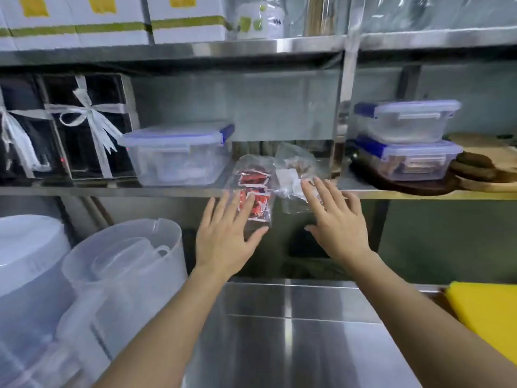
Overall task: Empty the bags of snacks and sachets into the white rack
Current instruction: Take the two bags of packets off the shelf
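Two bare hands reach up toward a stainless steel shelf. Both the left hand and the right hand are flat, with fingers straight and spread, gripping nothing.

At twelve o'clock from the left hand, a clear plastic bag of red sachets hangs over the shelf edge, and the fingertips overlap its lower part. At eleven o'clock from the right hand, a second clear plastic bag of pale and brown snacks lies just beside the first, with fingertips touching it. The white rack is not in view.

Because both bags overhang the edge, a push rather than a pinch could slide them off onto the steel counter at six o'clock. The slick film could also slip through the fingers.
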Available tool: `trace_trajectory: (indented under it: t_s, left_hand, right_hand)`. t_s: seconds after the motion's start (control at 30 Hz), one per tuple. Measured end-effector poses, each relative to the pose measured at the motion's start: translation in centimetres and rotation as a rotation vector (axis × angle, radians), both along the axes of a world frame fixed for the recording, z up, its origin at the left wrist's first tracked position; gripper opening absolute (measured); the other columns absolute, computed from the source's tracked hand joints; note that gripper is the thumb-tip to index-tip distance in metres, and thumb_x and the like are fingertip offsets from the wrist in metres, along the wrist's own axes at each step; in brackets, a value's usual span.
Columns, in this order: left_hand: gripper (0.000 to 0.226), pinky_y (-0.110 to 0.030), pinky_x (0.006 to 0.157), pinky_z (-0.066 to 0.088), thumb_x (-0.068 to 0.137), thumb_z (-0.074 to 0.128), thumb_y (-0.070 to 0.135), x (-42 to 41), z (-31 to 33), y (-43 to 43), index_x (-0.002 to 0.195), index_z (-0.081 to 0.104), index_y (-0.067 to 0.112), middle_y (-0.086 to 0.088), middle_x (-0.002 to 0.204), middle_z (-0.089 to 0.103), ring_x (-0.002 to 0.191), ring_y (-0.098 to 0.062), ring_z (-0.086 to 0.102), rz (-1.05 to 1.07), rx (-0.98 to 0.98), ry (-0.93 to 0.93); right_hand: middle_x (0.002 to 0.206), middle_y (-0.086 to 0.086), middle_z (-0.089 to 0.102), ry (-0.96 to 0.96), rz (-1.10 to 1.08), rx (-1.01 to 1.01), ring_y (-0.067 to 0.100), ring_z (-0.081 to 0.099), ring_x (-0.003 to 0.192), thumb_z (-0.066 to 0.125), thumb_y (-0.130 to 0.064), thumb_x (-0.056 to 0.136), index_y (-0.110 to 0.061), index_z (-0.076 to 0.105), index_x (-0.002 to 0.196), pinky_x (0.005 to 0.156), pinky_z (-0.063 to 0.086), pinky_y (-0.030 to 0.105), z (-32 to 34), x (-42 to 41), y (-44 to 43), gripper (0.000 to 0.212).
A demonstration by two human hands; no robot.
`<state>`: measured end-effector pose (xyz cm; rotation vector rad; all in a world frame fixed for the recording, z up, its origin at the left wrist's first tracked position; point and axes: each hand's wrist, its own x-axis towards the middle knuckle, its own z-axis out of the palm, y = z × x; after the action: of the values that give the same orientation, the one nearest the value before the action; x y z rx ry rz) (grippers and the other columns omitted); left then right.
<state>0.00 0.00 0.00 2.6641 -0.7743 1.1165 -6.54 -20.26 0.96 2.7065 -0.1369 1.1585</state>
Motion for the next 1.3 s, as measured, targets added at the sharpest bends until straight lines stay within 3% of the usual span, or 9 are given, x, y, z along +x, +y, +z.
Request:
trace_trajectory:
  t_s: [0.13,0.2,0.37,0.63,0.87,1.07,1.13,1.23,1.3]
  left_hand:
    - [0.087,-0.047,0.112,0.026,0.073,0.056,0.065,2.0,-2.1,-1.3,0.141,0.035,0.016,-0.009,0.141,0.049,0.133,-0.026,0.043,0.044,0.16,-0.101]
    - [0.087,-0.049,0.106,0.034,0.065,0.072,0.054,2.7,-2.5,-1.7,0.135,0.045,0.009,-0.011,0.131,0.059,0.123,-0.026,0.054,0.044,0.142,-0.165]
    - [0.031,-0.042,0.093,0.048,0.067,0.078,0.022,3.6,-1.7,-1.8,0.094,0.068,0.011,-0.007,0.095,0.073,0.093,-0.023,0.068,-0.022,0.027,-0.358]
    - [0.021,-0.042,0.093,0.048,0.057,0.086,0.012,2.4,0.9,-1.3,0.075,0.076,0.015,-0.001,0.08,0.076,0.081,-0.016,0.072,-0.197,-0.018,-0.344]
    - [0.022,-0.045,0.085,0.052,0.053,0.087,0.007,-1.6,6.1,0.2,0.069,0.075,0.016,-0.002,0.065,0.074,0.061,-0.017,0.071,-0.202,-0.002,-0.242]
    - [0.021,-0.03,0.05,0.053,0.056,0.084,0.006,-6.2,12.5,2.8,0.066,0.073,0.021,-0.001,0.049,0.065,0.044,-0.023,0.061,-0.104,0.044,-0.189]
    - [0.012,-0.035,0.053,0.054,0.071,0.076,0.008,-8.8,14.6,3.9,0.079,0.074,0.018,-0.005,0.062,0.069,0.055,-0.027,0.063,-0.109,0.031,-0.125]
    - [0.025,-0.037,0.077,0.047,0.093,0.05,0.021,-12.4,17.2,5.0,0.112,0.066,0.023,-0.006,0.102,0.071,0.094,-0.03,0.064,-0.108,0.053,0.028]
    - [0.025,-0.035,0.08,0.043,0.095,0.047,0.026,-14.4,17.9,5.8,0.113,0.065,0.03,-0.001,0.11,0.069,0.101,-0.027,0.061,-0.098,0.1,0.09]
  right_hand:
    - [0.134,0.013,0.055,-0.059,-0.055,-0.058,0.029,0.051,0.125,0.078,-0.013,0.067,-0.007,0.041,0.136,0.096,0.044,0.045,-1.1,2.4,-0.9,0.079]
    - [0.123,0.014,0.062,-0.118,-0.058,-0.117,0.03,0.058,0.115,0.078,-0.009,0.066,-0.004,0.052,0.124,0.093,0.044,0.043,-1.5,3.4,-1.5,0.064]
    - [0.084,0.007,0.067,-0.298,-0.07,-0.261,0.028,0.062,0.078,0.061,0.004,0.069,-0.007,0.06,0.085,0.081,0.029,0.036,-0.6,4.1,-2.6,0.02]
    - [0.058,0.002,0.064,-0.168,-0.006,-0.218,0.024,0.058,0.059,0.072,0.003,0.061,-0.009,0.064,0.063,0.075,0.026,0.033,2.0,3.5,-3.3,0.014]
    - [0.058,-0.001,0.063,-0.187,0.086,-0.198,0.021,0.056,0.057,0.068,0.0,0.068,-0.013,0.064,0.061,0.071,0.026,0.032,6.2,-0.6,-1.9,0.015]
    - [0.066,0.006,0.071,-0.151,0.178,-0.033,0.028,0.063,0.063,0.07,-0.003,0.07,-0.009,0.069,0.071,0.071,0.034,0.036,12.8,-7.5,0.6,0.006]
    - [0.079,0.011,0.073,-0.068,0.14,0.041,0.033,0.064,0.073,0.065,-0.009,0.078,-0.009,0.072,0.081,0.072,0.037,0.038,15.0,-9.9,1.7,0.008]
    - [0.091,0.015,0.072,0.1,0.082,0.145,0.037,0.062,0.084,0.056,-0.019,0.087,-0.013,0.072,0.095,0.074,0.049,0.041,17.3,-13.3,3.1,0.019]
    - [0.091,0.014,0.071,0.176,0.062,0.164,0.035,0.062,0.084,0.054,-0.02,0.088,-0.015,0.072,0.093,0.074,0.048,0.04,17.8,-15.5,3.9,0.019]
